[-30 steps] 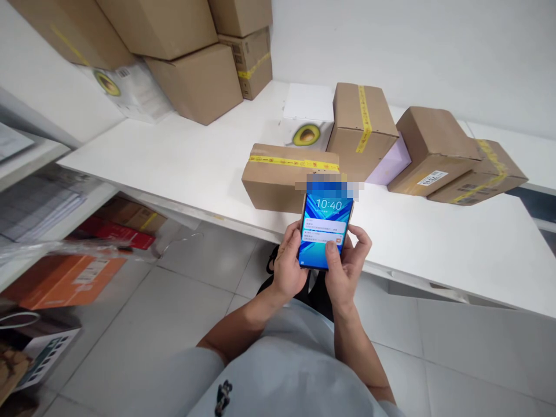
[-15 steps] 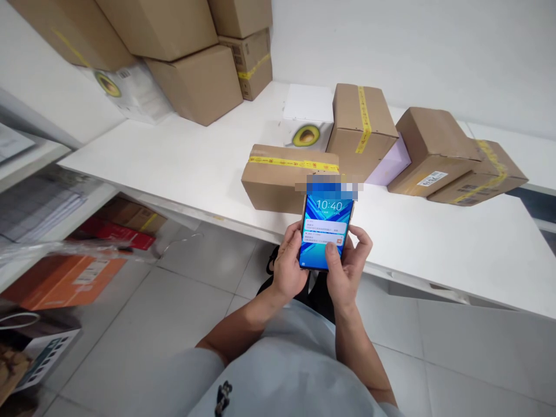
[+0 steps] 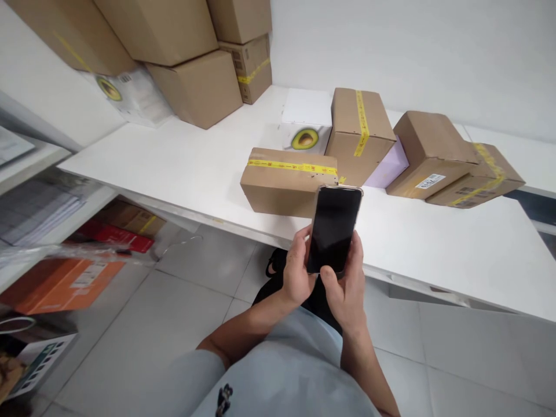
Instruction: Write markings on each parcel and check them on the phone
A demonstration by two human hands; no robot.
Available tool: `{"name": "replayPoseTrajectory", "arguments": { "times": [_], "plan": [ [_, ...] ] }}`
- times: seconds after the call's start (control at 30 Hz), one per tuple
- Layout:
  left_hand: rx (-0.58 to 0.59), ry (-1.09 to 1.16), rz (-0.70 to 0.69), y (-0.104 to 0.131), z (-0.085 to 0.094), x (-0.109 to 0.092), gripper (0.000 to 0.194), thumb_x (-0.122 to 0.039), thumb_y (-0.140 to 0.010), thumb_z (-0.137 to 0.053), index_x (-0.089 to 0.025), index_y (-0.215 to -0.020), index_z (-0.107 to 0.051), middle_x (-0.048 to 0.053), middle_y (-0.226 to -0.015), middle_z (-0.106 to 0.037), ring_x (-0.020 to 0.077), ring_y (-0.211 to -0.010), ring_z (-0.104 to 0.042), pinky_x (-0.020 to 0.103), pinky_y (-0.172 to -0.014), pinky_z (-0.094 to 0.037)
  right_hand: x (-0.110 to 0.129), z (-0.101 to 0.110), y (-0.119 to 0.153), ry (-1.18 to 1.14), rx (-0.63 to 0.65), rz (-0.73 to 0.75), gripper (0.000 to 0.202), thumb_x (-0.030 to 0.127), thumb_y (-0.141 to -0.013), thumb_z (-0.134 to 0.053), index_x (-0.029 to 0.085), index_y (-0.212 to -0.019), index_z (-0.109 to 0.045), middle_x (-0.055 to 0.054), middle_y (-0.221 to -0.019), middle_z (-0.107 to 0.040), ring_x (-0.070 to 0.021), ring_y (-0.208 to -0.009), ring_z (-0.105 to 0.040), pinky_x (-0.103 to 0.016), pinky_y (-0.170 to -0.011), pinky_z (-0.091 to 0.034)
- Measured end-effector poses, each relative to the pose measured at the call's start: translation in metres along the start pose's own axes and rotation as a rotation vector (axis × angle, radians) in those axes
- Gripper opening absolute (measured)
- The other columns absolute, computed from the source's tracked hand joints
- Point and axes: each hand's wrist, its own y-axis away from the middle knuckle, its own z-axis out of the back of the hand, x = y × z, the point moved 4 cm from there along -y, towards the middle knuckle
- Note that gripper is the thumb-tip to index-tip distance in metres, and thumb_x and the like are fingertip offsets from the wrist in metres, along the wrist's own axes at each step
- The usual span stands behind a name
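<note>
A smartphone (image 3: 333, 229) with a dark screen is held upright in front of me, over the near edge of the white table. My left hand (image 3: 297, 267) grips its left side and lower corner. My right hand (image 3: 347, 289) wraps its right side, the thumb at the bottom edge of the phone. Just beyond the phone lies a long cardboard box (image 3: 278, 182) with yellow tape, its right end partly hidden by the phone.
On the white table (image 3: 174, 159) stand a white avocado-print box (image 3: 306, 124), a taped carton (image 3: 362, 127) and a brown carton (image 3: 434, 145). Large cartons (image 3: 195, 87) are stacked at the back left. An orange box (image 3: 65, 284) sits low by the left shelves.
The phone's screen has gone from a lit lock screen showing 10:40 to black. Both hands have shifted slightly right and down with the phone, and my right thumb has moved off the screen to its bottom edge.
</note>
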Motion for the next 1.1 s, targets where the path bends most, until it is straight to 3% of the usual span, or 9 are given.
{"name": "replayPoseTrajectory", "arguments": {
  "times": [0.1, 0.2, 0.3, 0.4, 0.47, 0.57, 0.73, 0.9, 1.1],
  "plan": [
    [0.130, -0.055, -0.016, 0.011, -0.005, 0.017, 0.053, -0.064, -0.095, -0.049, -0.025, -0.126, -0.065, 0.008, -0.124, -0.071, 0.0274, -0.122, -0.064, 0.044, -0.108, -0.049, -0.002, 0.008, 0.002, -0.005, 0.036, -0.090, 0.093, 0.050, -0.080, -0.071, 0.024, -0.156, -0.024, -0.016, -0.151, -0.045, -0.0317, -0.137, -0.049, -0.054, -0.109, -0.045],
    [0.295, -0.217, -0.063, 0.021, -0.011, 0.028, 0.059, -0.064, -0.099, -0.035, -0.025, -0.133, -0.064, 0.010, -0.142, -0.058, 0.0295, -0.130, -0.056, 0.045, -0.111, -0.046, -0.007, 0.013, 0.005, -0.116, 0.093, -0.232, 0.087, 0.045, -0.077, -0.074, 0.024, -0.150, -0.032, -0.012, -0.124, -0.063, -0.0238, -0.103, -0.067, -0.042, -0.085, -0.059],
    [0.440, -0.374, -0.120, 0.025, -0.016, 0.031, 0.059, -0.060, -0.101, -0.030, -0.027, -0.139, -0.060, 0.010, -0.148, -0.052, 0.0294, -0.133, -0.053, 0.045, -0.112, -0.046, -0.014, 0.026, 0.006, -0.147, 0.043, -0.324, 0.076, 0.045, -0.074, -0.075, 0.024, -0.140, -0.044, -0.007, -0.107, -0.067, -0.0186, -0.083, -0.066, -0.036, -0.072, -0.060],
    [0.537, -0.540, -0.218, 0.021, -0.019, 0.024, 0.050, -0.049, -0.104, -0.034, -0.027, -0.144, -0.054, 0.011, -0.143, -0.057, 0.0264, -0.136, -0.052, 0.044, -0.116, -0.043, -0.026, 0.045, 0.000, -0.024, -0.041, -0.439, 0.079, 0.054, -0.072, -0.074, 0.022, -0.139, -0.046, -0.010, -0.113, -0.066, -0.0207, -0.084, -0.066, -0.037, -0.068, -0.059],
    [0.539, -0.673, -0.379, 0.012, -0.017, 0.009, 0.044, -0.040, -0.104, -0.041, -0.026, -0.144, -0.054, 0.012, -0.139, -0.060, 0.0252, -0.136, -0.051, 0.046, -0.119, -0.039, -0.035, 0.061, -0.008, 0.193, -0.129, -0.497, 0.091, 0.059, -0.070, -0.072, 0.019, -0.145, -0.041, -0.017, -0.128, -0.060, -0.0282, -0.101, -0.066, -0.044, -0.079, -0.059],
    [0.423, -0.841, -0.744, -0.006, -0.006, -0.027, 0.041, -0.027, -0.099, -0.053, -0.026, -0.140, -0.056, 0.011, -0.134, -0.063, 0.0248, -0.133, -0.053, 0.048, -0.115, -0.042, -0.044, 0.080, -0.023, 0.594, -0.194, -0.584, 0.110, 0.062, -0.069, -0.069, 0.012, -0.156, -0.026, -0.024, -0.146, -0.049, -0.0414, -0.130, -0.054, -0.056, -0.101, -0.050],
    [-0.058, -1.058, -1.112, -0.046, 0.028, -0.088, 0.033, -0.026, -0.095, -0.058, -0.026, -0.128, -0.061, 0.009, -0.129, -0.060, 0.0232, -0.128, -0.055, 0.046, -0.110, -0.046, -0.051, 0.086, -0.048, 0.910, -0.011, -0.700, 0.111, 0.068, -0.077, -0.058, 0.012, -0.161, -0.011, -0.026, -0.149, -0.046, -0.0450, -0.131, -0.052, -0.061, -0.100, -0.048],
    [-0.399, -1.118, -0.979, -0.078, 0.062, -0.117, 0.043, -0.040, -0.090, -0.061, -0.025, -0.130, -0.055, 0.011, -0.134, -0.058, 0.0256, -0.128, -0.054, 0.045, -0.106, -0.044, -0.052, 0.076, -0.066, 1.029, 0.062, -0.674, 0.102, 0.063, -0.082, -0.055, 0.012, -0.160, -0.014, -0.025, -0.141, -0.052, -0.0425, -0.130, -0.051, -0.058, -0.097, -0.050],
    [-0.478, -0.964, -0.763, -0.108, 0.087, -0.120, 0.060, -0.055, -0.085, -0.064, -0.025, -0.134, -0.049, 0.012, -0.136, -0.056, 0.0256, -0.125, -0.055, 0.043, -0.103, -0.044, -0.068, 0.065, -0.071, 1.040, 0.013, -0.579, 0.096, 0.059, -0.084, -0.057, 0.003, -0.156, -0.027, -0.030, -0.135, -0.056, -0.0467, -0.126, -0.049, -0.061, -0.097, -0.047]
  ]
}}
